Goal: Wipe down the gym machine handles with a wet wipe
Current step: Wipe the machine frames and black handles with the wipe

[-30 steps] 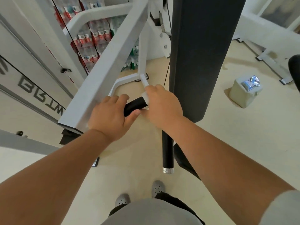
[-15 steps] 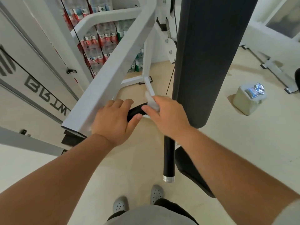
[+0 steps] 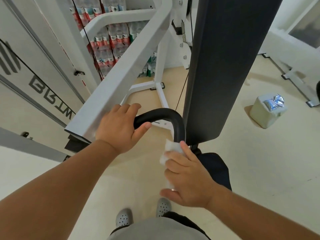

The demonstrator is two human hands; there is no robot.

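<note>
A pale cream floor (image 3: 259, 170) spreads under the whole scene. On it stands a white-painted steel gym machine frame (image 3: 121, 70), whose thick square beam slants down toward the person. Just right of the beam hangs a tall black padded upright cushion (image 3: 223, 66). Behind the frame, shrink-wrapped packs of clear plastic water bottles (image 3: 107, 44) are stacked against the wall. Well off to the right, a pale green box topped with a crinkled silver-blue packet (image 3: 268, 110) sits on the floor. A curved black rubber-coated handle (image 3: 166, 115) arcs from the end of the beam down beside the cushion. The left hand (image 3: 119, 127) is closed around the upper end of the handle, thumb underneath. The right hand (image 3: 188, 177) is wrapped around the lower, vertical part of the handle, pressing a crumpled white wet wipe (image 3: 171, 149) against it. Two grey perforated clogs (image 3: 162, 207) show below.
</note>
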